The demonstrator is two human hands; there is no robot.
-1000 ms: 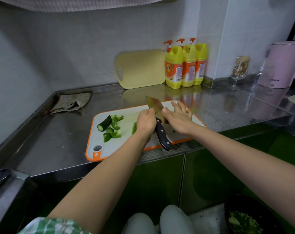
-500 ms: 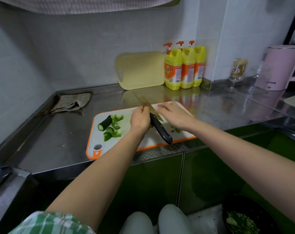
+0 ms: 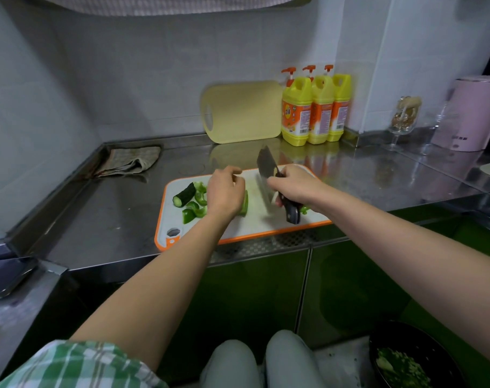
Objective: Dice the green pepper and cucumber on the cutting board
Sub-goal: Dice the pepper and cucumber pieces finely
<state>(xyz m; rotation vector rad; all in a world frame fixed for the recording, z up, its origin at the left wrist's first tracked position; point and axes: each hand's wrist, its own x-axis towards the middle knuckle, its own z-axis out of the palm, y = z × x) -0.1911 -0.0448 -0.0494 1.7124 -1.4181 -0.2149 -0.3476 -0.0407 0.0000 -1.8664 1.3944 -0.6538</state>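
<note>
Fingers (image 3: 279, 180) of the right hand (image 3: 297, 184) are clamping round the knife (image 3: 266, 170) handle, the blade tilting above the board (image 3: 252, 228). The left hand (image 3: 225, 191), fingers curled, is pinning a pepper strip (image 3: 245, 204) mid-board. A cucumber (image 3: 185, 195) and pepper pieces (image 3: 195, 210) are lying at the board's left end, on the worktop (image 3: 112, 219).

We find an open strip of cutting board (image 3: 256, 219) between the left hand (image 3: 225, 191) and the cleaver (image 3: 266, 170) in the right hand (image 3: 294, 186). The cucumber chunk (image 3: 184, 195) and green pepper pieces (image 3: 195, 209) crowd the board's left end; beyond it, steel counter (image 3: 112, 214) lies open to the folded cloth (image 3: 129, 162).
</note>
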